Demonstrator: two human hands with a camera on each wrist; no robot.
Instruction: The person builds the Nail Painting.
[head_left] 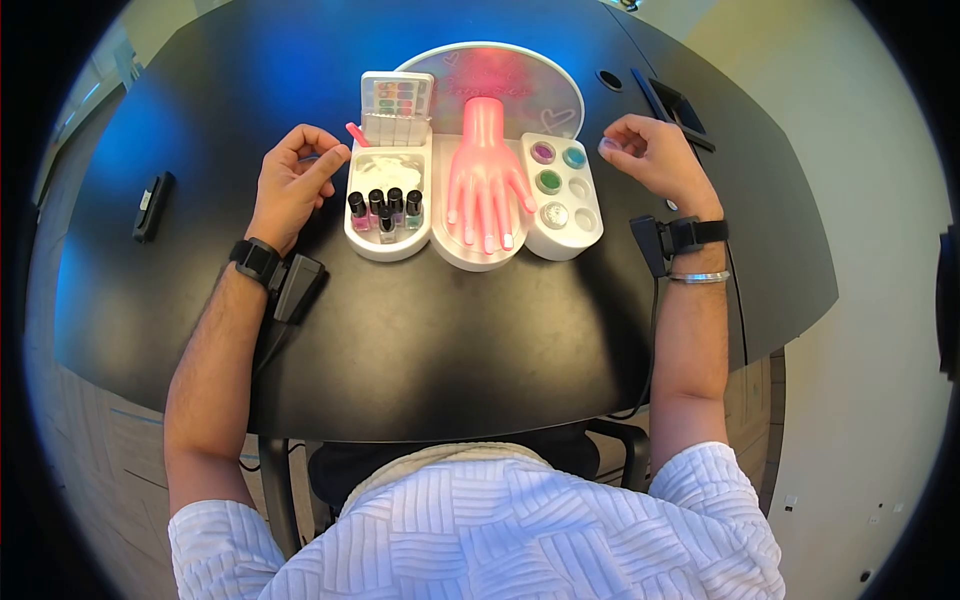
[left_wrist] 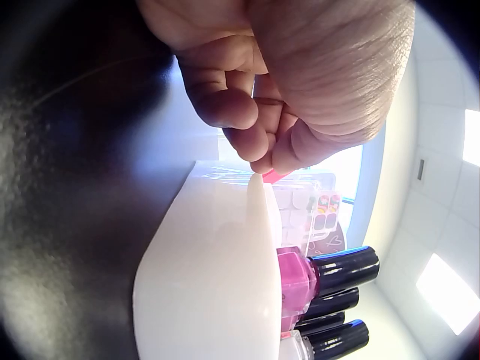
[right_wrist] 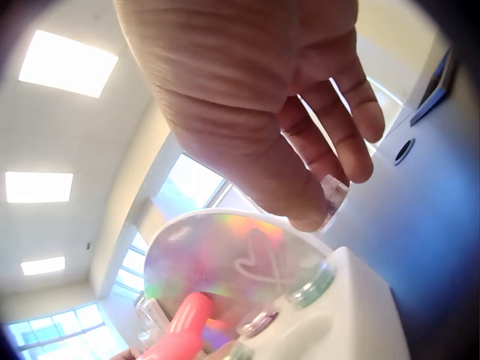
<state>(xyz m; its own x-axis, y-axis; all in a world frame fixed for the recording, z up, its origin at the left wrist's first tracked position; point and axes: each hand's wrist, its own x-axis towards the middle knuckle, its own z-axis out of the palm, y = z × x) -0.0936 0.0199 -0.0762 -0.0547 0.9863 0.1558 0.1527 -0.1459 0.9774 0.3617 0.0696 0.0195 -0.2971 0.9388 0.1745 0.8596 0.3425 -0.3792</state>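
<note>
A pink model hand (head_left: 484, 180) lies palm down in the middle of a white toy nail-salon set (head_left: 480, 262). My right hand (head_left: 655, 160), raised beside the set's right side, pinches a small clear pot (right_wrist: 335, 196) between thumb and fingers. Its contents are mostly hidden. Near that hand, the right tray (head_left: 567, 243) has purple, teal, green and silvery glitter pots, plus bare round wells. My left hand (head_left: 295, 185) hangs loosely curled at the set's left edge. Close by its fingertips is a pink stick (head_left: 357, 134).
Several nail polish bottles (head_left: 387, 215) with black caps stand in the left tray. Behind them is an upright clear-lidded case (head_left: 397, 108), and a shiny round backboard (head_left: 560, 95) rises at the rear. A black object (head_left: 153, 207) lies far left on the dark table (head_left: 450, 370).
</note>
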